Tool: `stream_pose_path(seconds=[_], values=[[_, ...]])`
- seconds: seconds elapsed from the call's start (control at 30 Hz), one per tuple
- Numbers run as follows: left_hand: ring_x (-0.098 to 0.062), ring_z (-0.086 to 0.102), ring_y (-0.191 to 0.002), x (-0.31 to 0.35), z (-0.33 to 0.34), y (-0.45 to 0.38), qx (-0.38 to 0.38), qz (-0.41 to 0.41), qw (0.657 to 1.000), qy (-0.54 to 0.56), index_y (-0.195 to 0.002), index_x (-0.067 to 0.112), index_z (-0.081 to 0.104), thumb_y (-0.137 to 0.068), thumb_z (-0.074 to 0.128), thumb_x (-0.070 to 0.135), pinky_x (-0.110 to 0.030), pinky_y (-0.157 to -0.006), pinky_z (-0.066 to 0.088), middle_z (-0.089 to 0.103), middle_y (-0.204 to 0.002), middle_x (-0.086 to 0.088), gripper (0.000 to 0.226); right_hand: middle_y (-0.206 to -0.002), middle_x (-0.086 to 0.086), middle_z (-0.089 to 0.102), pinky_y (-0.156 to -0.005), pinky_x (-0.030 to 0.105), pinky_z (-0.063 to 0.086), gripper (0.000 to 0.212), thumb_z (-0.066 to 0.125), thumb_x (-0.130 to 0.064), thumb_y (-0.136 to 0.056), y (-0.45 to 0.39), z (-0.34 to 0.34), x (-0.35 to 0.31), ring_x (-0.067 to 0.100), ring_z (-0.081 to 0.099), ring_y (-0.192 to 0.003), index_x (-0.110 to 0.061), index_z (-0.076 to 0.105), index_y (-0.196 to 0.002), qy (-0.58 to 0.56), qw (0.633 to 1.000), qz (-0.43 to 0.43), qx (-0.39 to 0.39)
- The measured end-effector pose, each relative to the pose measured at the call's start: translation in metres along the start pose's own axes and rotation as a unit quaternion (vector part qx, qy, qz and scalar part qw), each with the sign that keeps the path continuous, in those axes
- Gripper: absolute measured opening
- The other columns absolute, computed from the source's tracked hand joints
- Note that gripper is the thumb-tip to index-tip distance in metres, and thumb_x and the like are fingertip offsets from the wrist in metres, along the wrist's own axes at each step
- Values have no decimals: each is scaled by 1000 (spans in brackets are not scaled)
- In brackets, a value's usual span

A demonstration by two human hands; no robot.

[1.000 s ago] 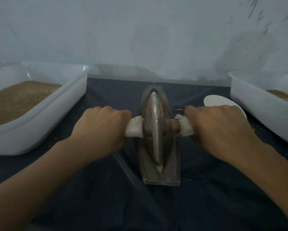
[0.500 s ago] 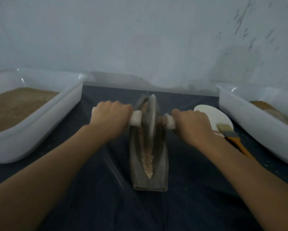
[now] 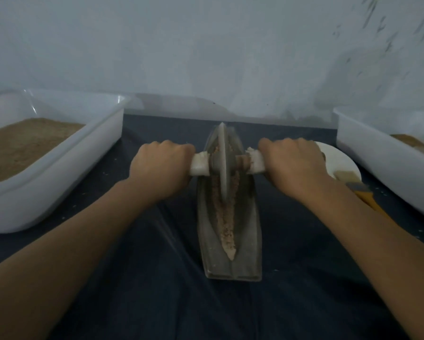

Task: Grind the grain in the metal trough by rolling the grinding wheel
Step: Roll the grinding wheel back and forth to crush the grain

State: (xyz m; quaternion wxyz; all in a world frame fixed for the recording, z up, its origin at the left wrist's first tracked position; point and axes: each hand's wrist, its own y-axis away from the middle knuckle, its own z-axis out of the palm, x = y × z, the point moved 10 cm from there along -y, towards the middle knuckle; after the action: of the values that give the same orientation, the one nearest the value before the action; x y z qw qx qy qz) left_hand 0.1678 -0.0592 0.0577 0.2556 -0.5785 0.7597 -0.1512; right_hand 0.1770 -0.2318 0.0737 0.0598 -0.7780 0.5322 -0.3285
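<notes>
wheel [image 3: 222, 165] upright in the far half of the trough [image 3: 230, 229], grain [image 3: 227, 224] along the groove | left hand [image 3: 160, 165] and right hand [image 3: 292, 163], fingers clenched on wrapped axle ends | likely heavy, stiff metal; padded wrap aids hold, dim view

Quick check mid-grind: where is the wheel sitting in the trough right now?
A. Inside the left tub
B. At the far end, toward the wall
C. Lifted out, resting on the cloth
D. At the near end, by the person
B: the grinding wheel stands upright in the far part of the metal trough, with the ground grain lying exposed along the near stretch.
</notes>
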Motion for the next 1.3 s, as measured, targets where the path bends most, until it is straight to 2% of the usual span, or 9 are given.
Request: stream_pose_path(seconds=[0.2,0.33,0.47,0.53,0.63,0.9,1.1,1.17,1.3], values=[[-33,56,-65,-5,10,-16,-11,-21,1000,21,-80,21,46,-81,59,30,-33,-54,34,57,-73,-4,16,-71,6,59,-47,29,19,24,68,-16,-75,-18,5,1,30,55,-59,-16,46,-83,1,1000,6,9],[-27,48,-60,9,-15,11,-44,26,999,-4,-79,25,38,-79,61,33,-32,-54,28,53,-72,-1,24,-72,5,57,-50,31,24,23,63,-31,-79,17,-10,0,30,47,-58,-21,43,-86,-46,999,-6,-16],[-28,49,-42,26,-63,49,48,101,994,-13,-69,24,30,-57,77,23,-25,-46,20,49,-53,1,48,-49,2,45,-44,25,21,46,76,-19,-61,68,-53,-5,25,36,-38,-19,31,-71,-83,992,-51,76],[-27,46,-37,24,-67,53,50,99,994,2,-67,22,30,-51,79,18,-23,-45,21,46,-49,1,52,-47,0,38,-44,25,22,47,76,-17,-60,74,-53,-3,25,37,-36,-20,31,-71,-99,992,-49,67],[-26,48,-46,21,-46,35,9,69,996,-55,-71,23,34,-64,75,28,-27,-47,20,50,-56,0,42,-53,-2,31,-46,29,25,39,73,-24,-68,54,-27,-2,24,35,-43,-19,35,-72,-86,995,-20,36],[-32,56,-64,6,1,-30,4,22,998,-57,-75,23,37,-78,63,27,-33,-52,27,55,-71,-5,26,-71,6,55,-48,30,17,23,60,-25,-82,-12,33,17,26,35,-56,-22,37,-79,-90,994,69,4],[-27,56,-71,10,-9,-6,-84,30,996,-22,-80,27,35,-80,59,33,-33,-57,31,57,-80,0,24,-75,4,60,-52,32,28,24,61,-32,-81,19,-2,2,30,53,-62,-23,39,-83,-74,997,4,-16],[-22,51,-63,13,-23,19,-90,42,995,-18,-78,30,32,-77,62,38,-31,-55,29,50,-70,5,31,-66,2,57,-49,31,27,33,69,-30,-73,40,-26,-6,29,51,-53,-23,38,-78,-62,998,-32,2],[-13,30,-39,21,-68,55,10,101,995,-23,-69,31,25,-46,80,34,-20,-45,9,26,-52,13,60,-48,2,48,-40,27,26,42,82,-16,-49,69,-57,-4,28,44,-36,-17,44,-68,-96,993,-52,51]])
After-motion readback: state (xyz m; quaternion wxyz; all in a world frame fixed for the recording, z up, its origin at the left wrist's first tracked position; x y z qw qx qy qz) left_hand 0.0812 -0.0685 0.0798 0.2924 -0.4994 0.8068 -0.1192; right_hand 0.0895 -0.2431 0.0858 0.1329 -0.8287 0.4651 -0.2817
